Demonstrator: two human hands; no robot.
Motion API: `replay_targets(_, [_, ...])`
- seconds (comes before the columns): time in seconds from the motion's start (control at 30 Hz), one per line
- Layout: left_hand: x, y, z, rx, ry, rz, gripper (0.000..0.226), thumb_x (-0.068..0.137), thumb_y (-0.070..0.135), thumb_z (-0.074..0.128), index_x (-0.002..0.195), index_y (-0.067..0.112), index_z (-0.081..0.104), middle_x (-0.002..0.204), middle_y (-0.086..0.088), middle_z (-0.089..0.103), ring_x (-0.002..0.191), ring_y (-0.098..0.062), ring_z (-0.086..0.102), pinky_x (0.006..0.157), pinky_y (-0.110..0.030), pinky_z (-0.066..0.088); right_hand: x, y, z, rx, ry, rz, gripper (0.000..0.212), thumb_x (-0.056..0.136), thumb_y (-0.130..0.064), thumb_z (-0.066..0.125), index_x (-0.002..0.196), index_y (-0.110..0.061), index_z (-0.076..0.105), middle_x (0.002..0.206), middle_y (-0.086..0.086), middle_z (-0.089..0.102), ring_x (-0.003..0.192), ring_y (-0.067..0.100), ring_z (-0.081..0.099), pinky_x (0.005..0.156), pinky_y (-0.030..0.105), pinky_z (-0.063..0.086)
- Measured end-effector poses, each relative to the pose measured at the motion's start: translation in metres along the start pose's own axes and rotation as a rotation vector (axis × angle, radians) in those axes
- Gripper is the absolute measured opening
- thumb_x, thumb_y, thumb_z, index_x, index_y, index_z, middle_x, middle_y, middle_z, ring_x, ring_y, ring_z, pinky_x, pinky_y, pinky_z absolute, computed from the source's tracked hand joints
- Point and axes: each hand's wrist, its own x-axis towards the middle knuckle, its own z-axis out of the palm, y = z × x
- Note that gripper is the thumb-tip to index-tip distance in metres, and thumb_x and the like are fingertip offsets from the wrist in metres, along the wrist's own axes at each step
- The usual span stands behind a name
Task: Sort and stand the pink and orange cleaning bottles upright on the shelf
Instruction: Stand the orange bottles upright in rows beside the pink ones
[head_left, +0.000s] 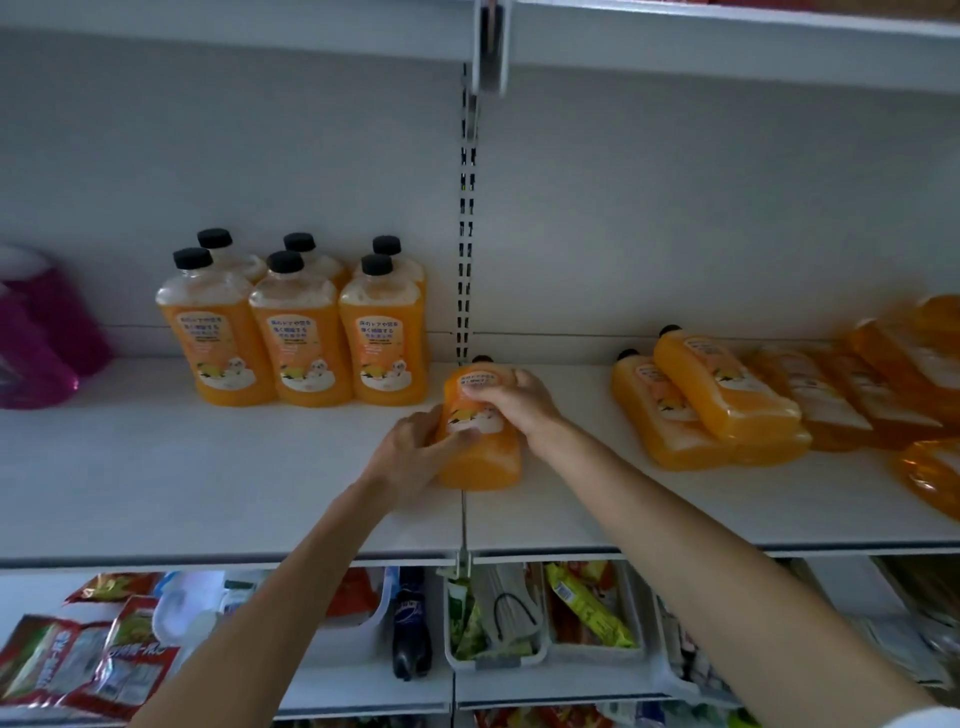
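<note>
An orange bottle (480, 460) with a black cap is held over the middle of the white shelf (208, 493), tilted with its cap toward the back wall. My left hand (415, 449) grips its lower left side and my right hand (519, 400) wraps over its label. Several orange bottles (306, 343) stand upright in two rows at the back left. More orange bottles (727, 400) lie flat in a pile on the right. Pink bottles (41, 332) sit at the far left edge, blurred.
A slotted metal upright (466, 234) runs down the back wall behind the held bottle. Another shelf (675, 47) hangs overhead. Below the shelf edge are white bins (498, 660) with snack packets and a dark drink bottle (410, 623).
</note>
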Motion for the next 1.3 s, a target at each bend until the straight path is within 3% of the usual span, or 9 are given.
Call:
replay_targets(0.1, [0.003,-0.008,-0.009,0.063,-0.08,-0.003,0.083,0.061,0.076,0.044,0.127,0.025,0.05,0.111,-0.001,0.061,0.1,-0.018,0.058,0.083,-0.029,0.047,-0.003,-0.004,-0.002,-0.143,-0.051,-0.059,0.055,0.064,-0.044,0.081,0.108,-0.02,0.06,0.107,-0.001,0.065,0.095,0.016,0.063,0.083,0.033,0.054])
replay_targets(0.2, [0.002,-0.009,-0.012,0.038,-0.093,0.032,0.063,0.078,0.063,0.051,0.128,0.025,0.048,0.114,-0.002,0.062,0.1,-0.017,0.058,0.086,-0.031,0.047,-0.007,-0.008,-0.016,-0.158,-0.216,-0.081,0.043,0.07,-0.032,0.08,0.105,-0.022,0.059,0.107,-0.001,0.066,0.095,0.013,0.062,0.087,0.031,0.052])
replay_targets(0.27, [0.0,-0.011,-0.012,-0.013,-0.094,0.054,0.054,0.086,0.05,0.054,0.134,0.029,0.042,0.117,0.002,0.06,0.105,-0.014,0.056,0.083,-0.023,0.042,-0.009,-0.009,-0.024,-0.13,-0.277,-0.082,0.055,0.07,-0.024,0.08,0.118,-0.016,0.055,0.115,0.003,0.064,0.106,0.02,0.06,0.094,0.038,0.049])
replay_targets(0.33, [0.0,-0.015,-0.015,-0.129,-0.081,0.076,0.066,0.083,0.044,0.058,0.142,0.033,0.03,0.121,0.006,0.058,0.111,-0.009,0.053,0.085,-0.017,0.04,-0.01,-0.011,-0.024,-0.05,-0.295,-0.088,0.073,0.07,-0.017,0.078,0.134,-0.016,0.043,0.124,0.003,0.057,0.11,0.023,0.057,0.092,0.042,0.05])
replay_targets(0.43, [-0.002,-0.025,-0.02,-0.29,-0.05,0.093,0.088,0.074,0.047,0.065,0.146,0.037,0.016,0.128,0.008,0.055,0.118,-0.008,0.051,0.097,-0.027,0.043,-0.015,-0.022,-0.017,-0.022,-0.306,-0.187,0.091,0.072,-0.005,0.075,0.144,-0.028,0.026,0.128,-0.002,0.045,0.107,0.019,0.055,0.079,0.037,0.055])
replay_targets(0.7, [-0.003,-0.035,-0.021,-0.416,0.023,0.196,0.085,0.079,0.024,0.071,0.146,0.032,0.019,0.136,0.005,0.049,0.12,-0.008,0.051,0.095,-0.028,0.048,-0.02,-0.042,-0.02,-0.021,-0.365,-0.311,0.074,0.078,0.013,0.061,0.135,-0.03,0.038,0.129,0.002,0.042,0.11,0.029,0.054,0.072,0.035,0.058])
replay_targets(0.97, [-0.002,-0.037,-0.02,-0.34,0.047,0.246,0.084,0.079,0.028,0.071,0.146,0.03,0.022,0.126,0.004,0.058,0.112,-0.01,0.057,0.091,-0.036,0.051,-0.03,-0.039,-0.011,-0.252,-0.128,-0.455,0.077,0.068,-0.026,0.081,0.131,-0.029,0.037,0.124,-0.006,0.048,0.099,0.017,0.06,0.07,0.037,0.059])
replay_targets(1.2, [-0.006,-0.034,-0.019,-0.343,0.099,0.295,0.077,0.082,0.012,0.068,0.144,0.03,0.026,0.119,0.004,0.062,0.106,-0.008,0.061,0.081,-0.029,0.054,-0.038,-0.039,-0.002,-0.347,-0.017,-0.605,0.073,0.074,-0.018,0.078,0.133,-0.024,0.037,0.115,-0.013,0.044,0.091,-0.004,0.049,0.062,0.0,0.041])
replay_targets(1.3, [-0.003,-0.033,-0.017,-0.31,0.138,0.299,0.077,0.082,0.012,0.068,0.138,0.042,0.025,0.124,0.0,0.059,0.107,-0.01,0.06,0.081,-0.03,0.055,-0.038,-0.037,0.001,-0.379,0.017,-0.702,0.074,0.074,-0.012,0.078,0.133,-0.022,0.036,0.125,-0.005,0.045,0.102,0.003,0.048,0.066,0.0,0.042])
